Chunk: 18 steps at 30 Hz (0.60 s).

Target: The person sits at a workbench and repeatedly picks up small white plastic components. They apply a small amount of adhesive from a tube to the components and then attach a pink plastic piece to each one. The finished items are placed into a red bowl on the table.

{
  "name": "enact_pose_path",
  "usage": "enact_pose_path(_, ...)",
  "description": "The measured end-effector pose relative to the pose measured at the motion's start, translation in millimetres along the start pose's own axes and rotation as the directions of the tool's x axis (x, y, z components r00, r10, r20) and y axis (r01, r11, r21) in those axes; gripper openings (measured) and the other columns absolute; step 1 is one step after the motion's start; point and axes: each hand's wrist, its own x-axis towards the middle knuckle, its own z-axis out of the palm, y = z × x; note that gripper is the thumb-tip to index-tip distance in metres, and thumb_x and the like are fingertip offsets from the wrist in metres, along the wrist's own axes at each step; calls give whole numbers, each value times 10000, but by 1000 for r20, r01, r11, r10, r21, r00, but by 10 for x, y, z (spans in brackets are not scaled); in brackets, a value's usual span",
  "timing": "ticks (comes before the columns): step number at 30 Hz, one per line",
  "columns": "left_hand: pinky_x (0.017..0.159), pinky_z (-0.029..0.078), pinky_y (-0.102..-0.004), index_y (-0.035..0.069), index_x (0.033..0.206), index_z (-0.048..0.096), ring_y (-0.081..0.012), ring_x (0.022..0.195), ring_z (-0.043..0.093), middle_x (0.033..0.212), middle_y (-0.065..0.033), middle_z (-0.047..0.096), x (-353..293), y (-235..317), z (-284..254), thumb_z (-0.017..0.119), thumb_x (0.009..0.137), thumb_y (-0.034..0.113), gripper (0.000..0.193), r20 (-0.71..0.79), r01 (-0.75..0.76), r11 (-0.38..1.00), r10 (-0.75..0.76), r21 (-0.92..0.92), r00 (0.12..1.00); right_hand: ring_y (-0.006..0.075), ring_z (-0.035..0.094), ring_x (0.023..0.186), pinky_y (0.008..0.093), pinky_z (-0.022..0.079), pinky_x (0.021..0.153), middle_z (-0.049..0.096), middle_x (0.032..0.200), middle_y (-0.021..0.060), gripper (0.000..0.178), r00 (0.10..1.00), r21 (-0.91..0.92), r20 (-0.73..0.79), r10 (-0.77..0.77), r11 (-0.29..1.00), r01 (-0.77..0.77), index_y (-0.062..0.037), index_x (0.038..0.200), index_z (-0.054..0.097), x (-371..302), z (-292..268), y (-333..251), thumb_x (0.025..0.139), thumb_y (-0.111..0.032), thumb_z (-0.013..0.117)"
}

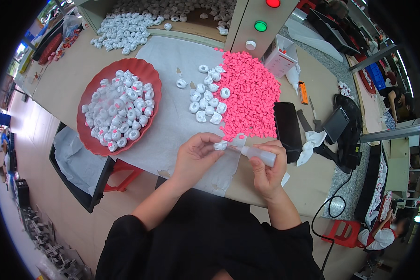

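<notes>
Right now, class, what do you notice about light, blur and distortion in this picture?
Head view: fisheye distortion tips the red stool sideways near the right rim; head view: a pale haze softens some white pieces in the red bowl; head view: the green button glows brightly, while the right hand looks fairly clear.

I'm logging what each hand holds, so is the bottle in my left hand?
No, the bottle is in your right hand, while your left hand holds a small white piece.
</notes>
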Motion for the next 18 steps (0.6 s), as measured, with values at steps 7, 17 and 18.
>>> enact_pose_path(7, 867, 443, -260, -19, 1007, 513, -118, 980, 521, 1018, -55, 519, 4, 7, 6, 559, 752, -139, 286, 10, -5, 1000, 5, 8, 1000, 186, 489, 722, 265, 403, 626, 534, 851, 122, 251, 1000, 18, 5, 9, 1000, -9, 13, 972, 459, -9, 3, -8, 801, -88, 613)
enact_pose_path(17, 860, 454, -248, -7, 982, 503, -137, 1004, 522, 1080, -97, 501, 8, -31, -18, 557, 764, -139, 261, 35, -23, 1000, 23, 2, 999, 182, 490, 739, 258, 406, 631, 513, 876, 127, 256, 999, 33, 28, 17, 999, -18, 15, 977, 452, -9, 0, -28, 802, -82, 612)
enact_pose_path(18, 859, 454, -248, -7, 981, 503, -137, 1003, 523, 1081, -97, 499, 8, -32, -20, 557, 763, -140, 261, 37, -26, 1000, 25, 6, 999, 181, 489, 741, 258, 405, 631, 511, 878, 128, 255, 999, 37, 29, 21, 999, -22, 15, 976, 451, -8, 0, -30, 802, -80, 612)
